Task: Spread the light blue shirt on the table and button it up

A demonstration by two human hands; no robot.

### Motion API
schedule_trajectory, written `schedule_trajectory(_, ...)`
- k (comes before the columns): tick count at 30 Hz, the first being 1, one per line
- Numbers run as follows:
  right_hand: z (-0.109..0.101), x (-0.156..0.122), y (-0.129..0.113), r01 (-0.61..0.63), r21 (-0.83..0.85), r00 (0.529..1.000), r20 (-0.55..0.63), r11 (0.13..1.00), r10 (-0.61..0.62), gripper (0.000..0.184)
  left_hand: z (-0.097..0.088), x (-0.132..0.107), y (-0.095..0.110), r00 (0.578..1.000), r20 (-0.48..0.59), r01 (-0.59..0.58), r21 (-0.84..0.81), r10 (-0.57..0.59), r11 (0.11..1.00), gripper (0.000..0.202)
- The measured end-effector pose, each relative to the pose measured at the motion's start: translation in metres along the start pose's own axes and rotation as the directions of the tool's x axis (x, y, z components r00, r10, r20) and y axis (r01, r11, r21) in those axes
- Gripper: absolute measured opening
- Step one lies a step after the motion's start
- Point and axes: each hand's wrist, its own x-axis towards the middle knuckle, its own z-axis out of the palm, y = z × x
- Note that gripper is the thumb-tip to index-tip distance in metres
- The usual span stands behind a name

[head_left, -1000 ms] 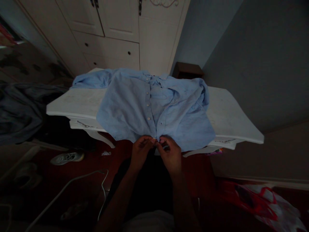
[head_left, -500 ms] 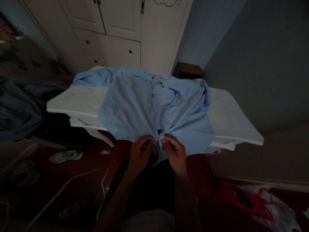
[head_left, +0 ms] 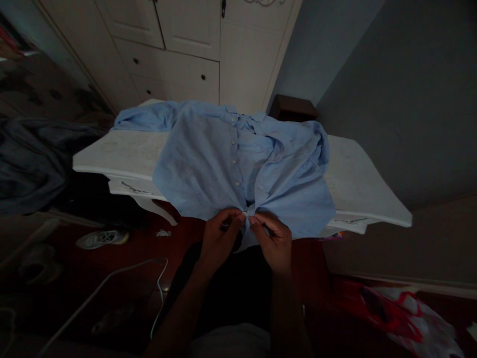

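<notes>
A light blue button-up shirt (head_left: 201, 159) lies spread over a white table (head_left: 357, 174), its collar at the far side and its hem hanging over the near edge. White buttons run down the left front panel; the right front panel is folded partly open. At the hem, my left hand (head_left: 223, 233) pinches the edge of the button side between thumb and fingers. My right hand (head_left: 272, 236) is closed on the edge of the other panel, right beside it. The two edges meet between my fingertips, and the fingers hide the button there.
Behind the table stands a white wardrobe (head_left: 179, 69), with a small brown box-like piece (head_left: 292, 107) to its right. A shoe (head_left: 102, 239) and a white cable (head_left: 100, 283) lie on the dark red floor. Grey cloth (head_left: 33, 159) hangs at left; a red-and-white bag (head_left: 406, 313) sits at lower right.
My fingertips have drawn closer together, bringing the two shirt edges against each other. Both hands keep their pinch on the shirt. The view has shifted slightly.
</notes>
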Motion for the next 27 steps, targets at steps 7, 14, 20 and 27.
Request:
schedule_trajectory(7, 0.002, -0.005, 0.006, -0.009, 0.037, 1.0, -0.006, 0.999, 0.009, 0.016, -0.001, -0.001, 0.003, 0.995, -0.013, -0.096, 0.137, 0.099, 0.986, 0.021)
schedule_trajectory(14, 0.001, -0.006, -0.001, -0.019, 0.027, 0.999, -0.028, 0.999, 0.02, 0.017, -0.001, 0.0, 0.01, 0.96, -0.028, -0.258, 0.298, 0.279, 0.919, 0.014)
schedule_trajectory(20, 0.001, -0.007, 0.002, 0.004, 0.009, 1.0, -0.019, 1.0, -0.004, 0.018, -0.002, 0.0, 0.009, 0.978, -0.02, -0.201, 0.204, 0.21, 0.958, 0.014)
schedule_trajectory(27, 0.002, -0.004, 0.0, 0.01, 0.004, 1.0, -0.006, 1.0, -0.01, 0.019, -0.002, -0.001, 0.009, 0.975, -0.034, -0.21, 0.208, 0.221, 0.955, 0.014)
